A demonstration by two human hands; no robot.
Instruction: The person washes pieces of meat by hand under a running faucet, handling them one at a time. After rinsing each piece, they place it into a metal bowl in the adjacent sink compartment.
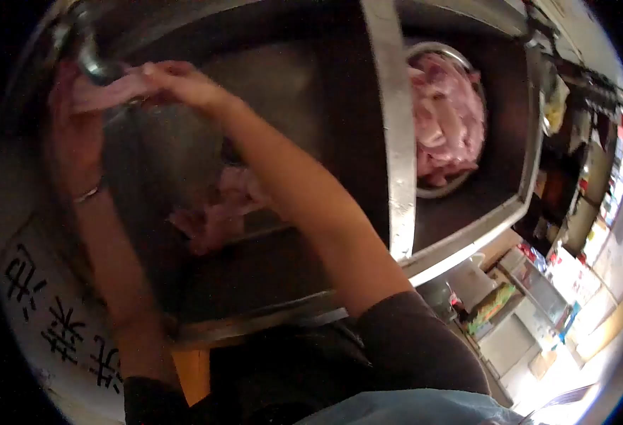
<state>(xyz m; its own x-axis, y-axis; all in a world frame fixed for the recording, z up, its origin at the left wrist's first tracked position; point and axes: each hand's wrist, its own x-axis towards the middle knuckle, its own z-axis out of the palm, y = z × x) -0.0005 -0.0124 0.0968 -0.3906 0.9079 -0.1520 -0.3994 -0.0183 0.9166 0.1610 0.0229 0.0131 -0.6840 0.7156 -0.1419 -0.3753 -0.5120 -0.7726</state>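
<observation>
A long strip of raw pink meat point(116, 92) is stretched between my two hands under the metal faucet point(93, 57). My left hand point(77, 142), somewhat blurred, is closed around its left end. At the other end, my right hand point(191, 86) grips the meat with bent fingers. More raw meat pieces point(223, 205) lie lower down in the same sink basin point(255, 269), partly hidden behind my right forearm.
A metal divider point(396, 142) separates this basin from a second one on the right. There stands a round metal bowl point(442, 191) heaped with raw meat point(446, 117). Handwritten characters point(63, 326) mark the pale surface at left. Shelves and counters stand at far right.
</observation>
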